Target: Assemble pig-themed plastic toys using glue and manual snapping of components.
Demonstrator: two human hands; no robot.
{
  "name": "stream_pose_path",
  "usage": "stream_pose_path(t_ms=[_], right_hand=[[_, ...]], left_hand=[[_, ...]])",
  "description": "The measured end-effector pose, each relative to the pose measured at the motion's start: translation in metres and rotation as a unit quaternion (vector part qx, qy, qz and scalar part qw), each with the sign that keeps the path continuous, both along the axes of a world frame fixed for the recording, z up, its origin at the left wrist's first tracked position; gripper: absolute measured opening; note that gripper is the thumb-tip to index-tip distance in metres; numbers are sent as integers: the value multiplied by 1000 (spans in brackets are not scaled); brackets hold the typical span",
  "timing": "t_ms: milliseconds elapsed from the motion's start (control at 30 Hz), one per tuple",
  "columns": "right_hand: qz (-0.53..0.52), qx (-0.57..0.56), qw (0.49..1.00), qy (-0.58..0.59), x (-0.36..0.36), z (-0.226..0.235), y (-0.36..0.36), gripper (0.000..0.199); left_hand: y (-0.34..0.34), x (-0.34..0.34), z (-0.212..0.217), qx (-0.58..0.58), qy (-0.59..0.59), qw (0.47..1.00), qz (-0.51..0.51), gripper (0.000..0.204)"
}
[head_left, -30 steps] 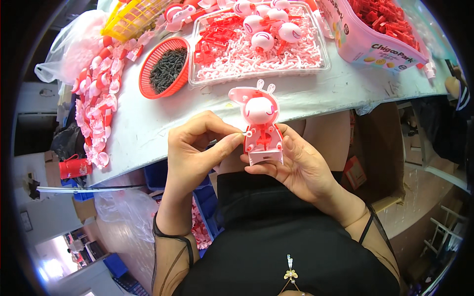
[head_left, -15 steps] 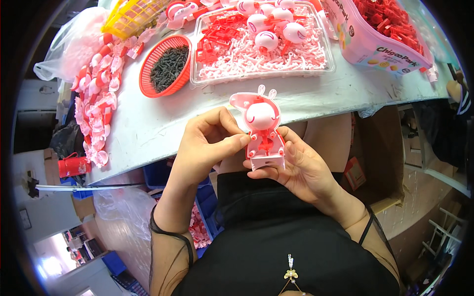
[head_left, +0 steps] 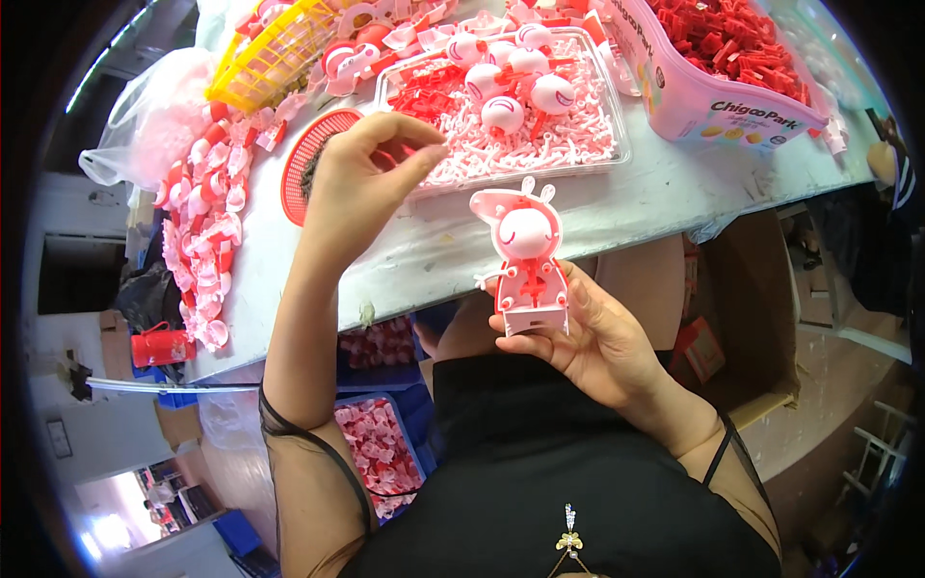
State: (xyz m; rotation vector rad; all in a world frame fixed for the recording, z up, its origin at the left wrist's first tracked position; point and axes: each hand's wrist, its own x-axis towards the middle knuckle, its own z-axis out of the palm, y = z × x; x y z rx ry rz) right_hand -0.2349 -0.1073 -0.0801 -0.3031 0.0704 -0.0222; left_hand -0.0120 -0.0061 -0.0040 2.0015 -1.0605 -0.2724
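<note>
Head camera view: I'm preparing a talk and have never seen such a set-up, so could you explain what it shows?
There is no machine here, just a person's two bare hands, seen by a wide camera worn on the head and looking down; that is why straight edges bend. The right hand holds a pink toy figure with a round white head. The left hand is raised, partly hiding a red basket and a clear tray; whether its fingers hold anything is hard to tell. On the pale table, the tray holds small pink pieces, red ones and white balls. To its right stands a pink tub of red pieces.
</note>
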Motion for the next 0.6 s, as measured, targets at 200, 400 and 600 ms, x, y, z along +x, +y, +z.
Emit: stream_pose_path(t_ms=[200,400,600], right_hand=[[-1,0,1000,12,-3,-4,-4,43],[2,4,1000,15,-3,-4,-4,42],[12,1,1000,14,-1,-3,-3,42]], left_hand=[[-23,1,-9,106,-132,982,-81,15],[-25,2,-8,120,-146,979,-69,13],[-10,8,-14,44,-5,999,-26,11]])
